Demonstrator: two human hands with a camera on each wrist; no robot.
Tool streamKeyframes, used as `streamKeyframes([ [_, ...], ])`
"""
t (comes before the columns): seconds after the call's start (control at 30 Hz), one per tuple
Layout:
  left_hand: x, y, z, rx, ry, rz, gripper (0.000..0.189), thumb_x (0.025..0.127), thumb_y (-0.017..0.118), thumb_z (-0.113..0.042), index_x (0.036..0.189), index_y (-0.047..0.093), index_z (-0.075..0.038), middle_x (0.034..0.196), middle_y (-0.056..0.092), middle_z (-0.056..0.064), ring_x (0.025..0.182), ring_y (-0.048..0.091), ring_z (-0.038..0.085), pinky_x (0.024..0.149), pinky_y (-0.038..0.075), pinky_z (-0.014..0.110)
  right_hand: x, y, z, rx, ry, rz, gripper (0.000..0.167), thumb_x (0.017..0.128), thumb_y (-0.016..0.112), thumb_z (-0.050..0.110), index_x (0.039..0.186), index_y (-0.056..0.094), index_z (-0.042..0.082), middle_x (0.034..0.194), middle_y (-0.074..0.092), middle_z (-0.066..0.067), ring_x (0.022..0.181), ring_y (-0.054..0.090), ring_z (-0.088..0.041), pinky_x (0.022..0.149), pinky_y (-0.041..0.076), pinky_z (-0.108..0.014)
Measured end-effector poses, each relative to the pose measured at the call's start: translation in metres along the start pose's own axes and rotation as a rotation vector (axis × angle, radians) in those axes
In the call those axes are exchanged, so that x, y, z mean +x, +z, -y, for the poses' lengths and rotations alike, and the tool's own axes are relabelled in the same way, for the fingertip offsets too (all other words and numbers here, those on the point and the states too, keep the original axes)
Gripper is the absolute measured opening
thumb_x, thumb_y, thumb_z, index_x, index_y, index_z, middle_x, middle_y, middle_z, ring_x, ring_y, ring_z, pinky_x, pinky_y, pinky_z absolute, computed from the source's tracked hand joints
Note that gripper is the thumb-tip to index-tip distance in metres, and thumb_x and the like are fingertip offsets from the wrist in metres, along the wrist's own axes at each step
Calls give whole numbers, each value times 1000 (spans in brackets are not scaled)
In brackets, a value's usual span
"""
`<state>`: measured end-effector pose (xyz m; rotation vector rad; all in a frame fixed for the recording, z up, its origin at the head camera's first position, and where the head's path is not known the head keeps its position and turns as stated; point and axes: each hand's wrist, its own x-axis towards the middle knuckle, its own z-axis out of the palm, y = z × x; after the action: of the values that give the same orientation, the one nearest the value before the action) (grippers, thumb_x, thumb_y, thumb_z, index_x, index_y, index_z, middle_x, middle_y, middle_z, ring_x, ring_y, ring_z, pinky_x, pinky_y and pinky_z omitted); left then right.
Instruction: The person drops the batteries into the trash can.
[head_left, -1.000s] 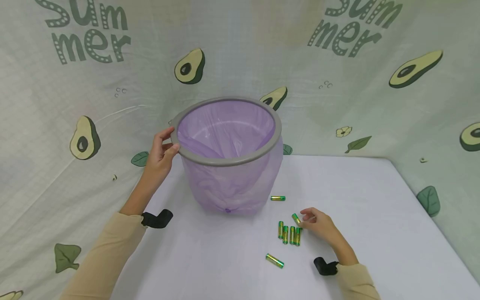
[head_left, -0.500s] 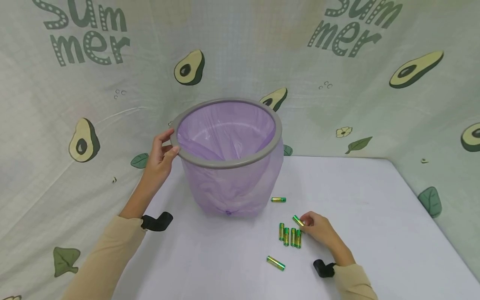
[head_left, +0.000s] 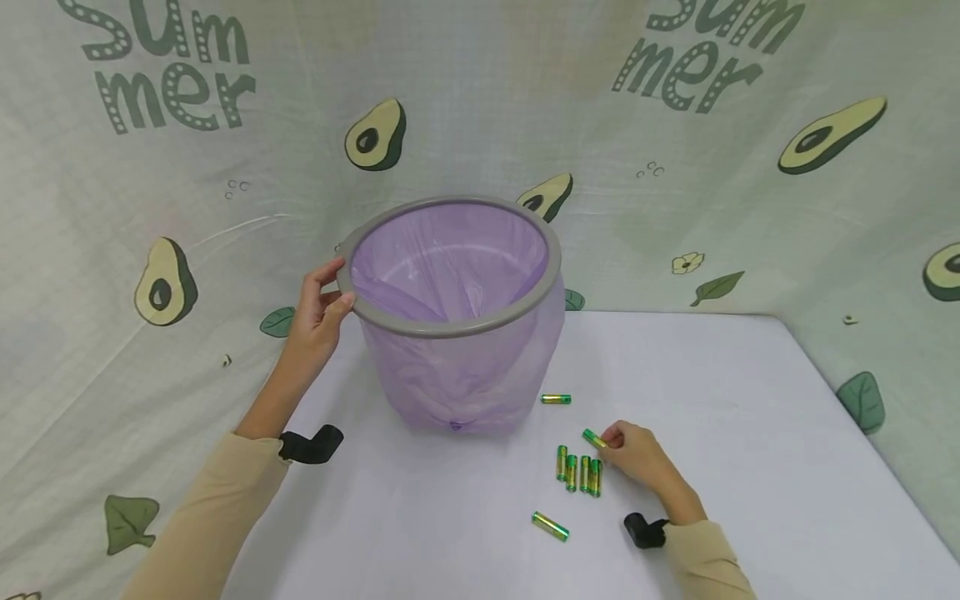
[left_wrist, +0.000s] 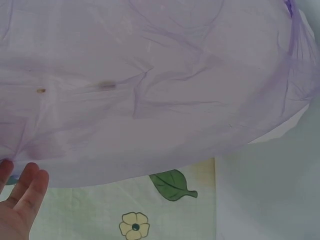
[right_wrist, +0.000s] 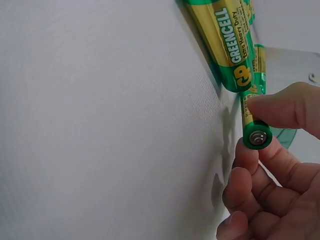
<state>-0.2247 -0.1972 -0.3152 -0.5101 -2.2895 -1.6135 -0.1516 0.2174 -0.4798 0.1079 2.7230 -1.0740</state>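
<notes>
A waste bin (head_left: 498, 375) with a purple plastic bag and a grey rim stands at the middle of the table. My left hand (head_left: 318, 312) grips the rim's left side, thumb in front; in the left wrist view only some fingers show, beside the purple film. My right hand (head_left: 639, 454) pinches one green and gold battery (head_left: 594, 438) between thumb and fingers, and the right wrist view shows its metal end (right_wrist: 258, 137). Just left of that hand, several like batteries (head_left: 572, 472) lie roughly side by side. One battery (head_left: 556, 399) lies near the bin's base, another battery (head_left: 551, 526) nearer the front.
The white table (head_left: 697, 375) runs back to a pale cloth (head_left: 465, 75) with avocado prints and lettering. This cloth hangs behind and along both sides. Black wrist mounts (head_left: 312, 445) sit at both sleeve cuffs.
The right hand's fingers have closed on the battery, which has turned a little toward level. The left hand stays on the rim. The whole head view has shifted slightly.
</notes>
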Motion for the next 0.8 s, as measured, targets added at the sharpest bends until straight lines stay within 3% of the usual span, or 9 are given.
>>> streamKeyframes([
  [0.33, -1, -1, 0, 9, 5, -10, 48, 96, 42, -7, 142, 28, -2, 131, 32, 4, 104, 44, 4, 87, 37, 10, -1, -12, 0, 0, -25, -74, 25, 86, 62, 17, 99, 60, -3, 85, 57, -10, 76, 50, -19, 62, 41, -27],
  [0.5, 0, 0, 2, -3, -2, -2, 48, 96, 42, -7, 142, 27, -2, 134, 31, 9, 105, 44, 6, 87, 38, 9, -2, -19, 3, 15, -39, -110, 23, 86, 62, 16, 99, 61, -3, 89, 59, -11, 81, 53, -20, 65, 43, -27],
  [0.8, 0, 0, 0, -6, 6, 4, 48, 97, 42, -6, 142, 26, -3, 135, 30, 12, 104, 44, 5, 87, 38, 9, -6, -42, 27, 65, -117, -217, 28, 88, 62, 22, 103, 61, -2, 87, 59, -9, 77, 49, -17, 57, 40, -22],
])
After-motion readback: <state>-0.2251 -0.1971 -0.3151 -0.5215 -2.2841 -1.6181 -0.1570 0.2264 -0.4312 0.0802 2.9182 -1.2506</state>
